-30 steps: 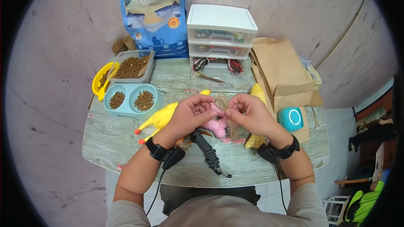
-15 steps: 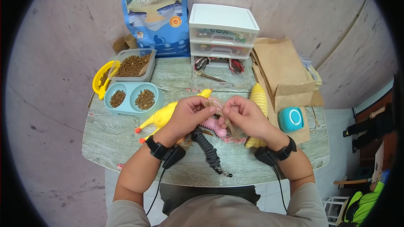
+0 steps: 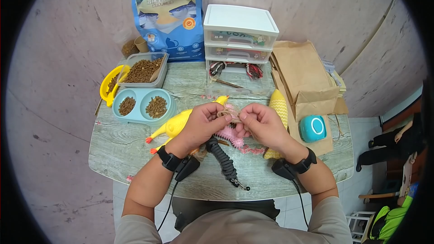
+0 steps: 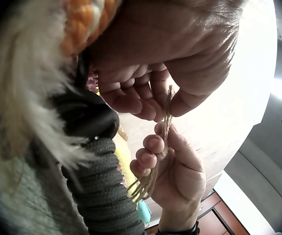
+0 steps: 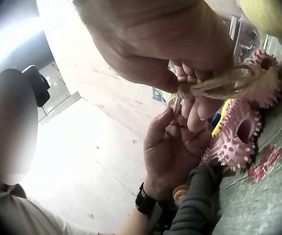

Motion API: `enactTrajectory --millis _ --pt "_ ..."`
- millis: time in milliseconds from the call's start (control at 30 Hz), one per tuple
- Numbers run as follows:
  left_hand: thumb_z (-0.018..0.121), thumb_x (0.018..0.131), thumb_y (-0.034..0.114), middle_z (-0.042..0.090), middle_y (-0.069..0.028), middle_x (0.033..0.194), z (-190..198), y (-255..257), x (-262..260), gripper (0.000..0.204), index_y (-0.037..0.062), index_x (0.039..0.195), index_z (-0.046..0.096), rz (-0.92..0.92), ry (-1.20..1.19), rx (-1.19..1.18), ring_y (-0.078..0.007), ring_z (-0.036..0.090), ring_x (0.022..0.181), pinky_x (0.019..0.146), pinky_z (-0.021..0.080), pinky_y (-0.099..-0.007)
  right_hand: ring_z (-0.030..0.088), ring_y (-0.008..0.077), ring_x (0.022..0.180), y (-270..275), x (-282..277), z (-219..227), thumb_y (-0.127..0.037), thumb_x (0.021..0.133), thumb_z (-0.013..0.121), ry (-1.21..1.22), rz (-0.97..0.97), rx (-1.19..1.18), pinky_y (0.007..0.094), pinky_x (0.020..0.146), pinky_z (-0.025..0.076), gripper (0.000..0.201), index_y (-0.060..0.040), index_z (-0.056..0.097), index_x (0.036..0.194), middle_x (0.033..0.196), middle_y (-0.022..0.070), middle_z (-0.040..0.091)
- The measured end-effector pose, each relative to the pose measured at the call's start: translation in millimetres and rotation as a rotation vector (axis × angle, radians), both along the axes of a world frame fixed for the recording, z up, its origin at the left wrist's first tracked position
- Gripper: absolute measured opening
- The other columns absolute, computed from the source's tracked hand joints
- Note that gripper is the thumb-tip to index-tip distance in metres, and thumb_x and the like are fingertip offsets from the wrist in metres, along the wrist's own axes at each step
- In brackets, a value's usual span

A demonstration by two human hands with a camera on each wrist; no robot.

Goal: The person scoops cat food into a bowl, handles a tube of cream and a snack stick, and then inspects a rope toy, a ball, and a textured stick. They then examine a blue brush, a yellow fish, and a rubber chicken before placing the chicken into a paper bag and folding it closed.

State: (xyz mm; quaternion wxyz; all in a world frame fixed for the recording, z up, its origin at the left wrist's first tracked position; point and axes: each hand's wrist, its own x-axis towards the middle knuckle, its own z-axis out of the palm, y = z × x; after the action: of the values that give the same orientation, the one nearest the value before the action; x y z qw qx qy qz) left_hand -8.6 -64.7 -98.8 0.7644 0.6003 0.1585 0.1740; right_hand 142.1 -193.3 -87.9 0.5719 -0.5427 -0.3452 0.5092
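A small bundle of tan twine (image 5: 219, 88) is stretched between both hands, with a knot near its middle and loose loops at one end. My left hand (image 3: 203, 122) pinches one end between thumb and fingers. My right hand (image 3: 266, 124) pinches the bundle close to the knot, fingertips near those of the left. Beneath the hands lies a pink spiky toy (image 5: 239, 132), partly hidden in the head view. A coiled dark grey rope (image 3: 221, 160) with a metal clip lies below them. The yellow rubber chicken (image 3: 174, 126) is beside my left hand, a yellow zigzag-patterned toy (image 3: 278, 104) beside my right.
At the back stand a blue cat food bag (image 3: 169, 36) and a white-topped drawer unit (image 3: 239, 20), its lowest drawer pulled out. Kibble fills a blue double bowl (image 3: 142, 117) at left. Brown paper bags (image 3: 305, 72) and a teal brush (image 3: 313, 129) lie right.
The twine's loops and strands, upright and hanging between the hands earlier, are now drawn together between the fingertips. Both hands have shifted only slightly. In the background at right, a person has moved into fuller view.
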Motion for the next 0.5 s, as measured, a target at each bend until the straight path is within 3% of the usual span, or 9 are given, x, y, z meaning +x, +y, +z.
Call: enactTrajectory --millis 300,500 --pt "0.065 0.083 0.006 0.059 0.002 0.081 1.3 -1.5 0.0 0.011 0.0015 0.091 0.058 -0.021 -0.043 -0.002 -0.0009 0.053 0.071 0.06 0.043 -0.016 0.058 0.0093 0.051 -2.3 -4.0 10.1 -0.016 0.093 0.051 -0.118 -0.04 -0.071 0.0213 0.042 0.041 0.015 -0.0018 0.052 0.096 0.07 0.0049 0.061" --pt "0.064 0.082 0.003 0.059 0.0003 0.086 -2.3 -1.0 1.9 0.013 0.0022 0.092 0.054 0.005 -0.098 -0.036 -0.0021 0.054 0.074 0.062 0.045 -0.0166 0.057 0.0095 0.052 -1.8 -6.0 9.1 -0.012 0.091 0.054 -0.168 0.028 -0.034 0.0218 0.045 0.044 0.013 0.0005 0.054 0.092 0.068 0.0043 0.059"
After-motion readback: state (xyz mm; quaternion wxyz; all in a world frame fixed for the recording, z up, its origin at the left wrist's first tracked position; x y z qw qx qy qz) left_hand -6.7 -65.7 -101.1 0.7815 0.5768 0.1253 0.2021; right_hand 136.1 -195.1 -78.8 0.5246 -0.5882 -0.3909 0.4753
